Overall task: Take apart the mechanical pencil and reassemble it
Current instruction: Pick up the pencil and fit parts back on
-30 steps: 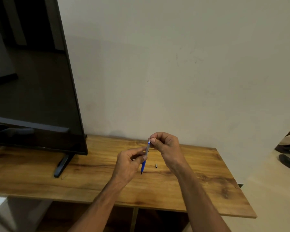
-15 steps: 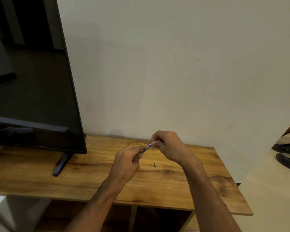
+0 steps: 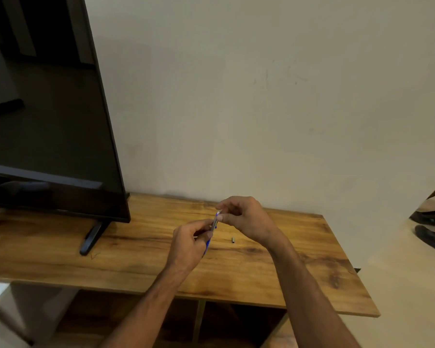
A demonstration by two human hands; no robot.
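Observation:
I hold a blue mechanical pencil [image 3: 213, 226] over the wooden table [image 3: 141, 262]. My left hand [image 3: 190, 246] is closed around its lower blue part, which mostly hides behind my fingers. My right hand [image 3: 244, 217] pinches the pencil's pale top end between thumb and fingers. The pencil stands steeply, leaning slightly right at the top. A small dark metal pencil piece [image 3: 232, 240] lies on the table just right of my hands, touching neither.
A large black TV [image 3: 43, 116] on a foot [image 3: 92, 237] fills the left side of the table. A plain wall stands behind. Dark shoes [image 3: 432, 229] lie on the floor at the right. The table's right edge is near my right forearm.
The pencil went from upright to nearly level and back to steep. My right hand stayed at its top end, and my left hand now covers more of the blue barrel.

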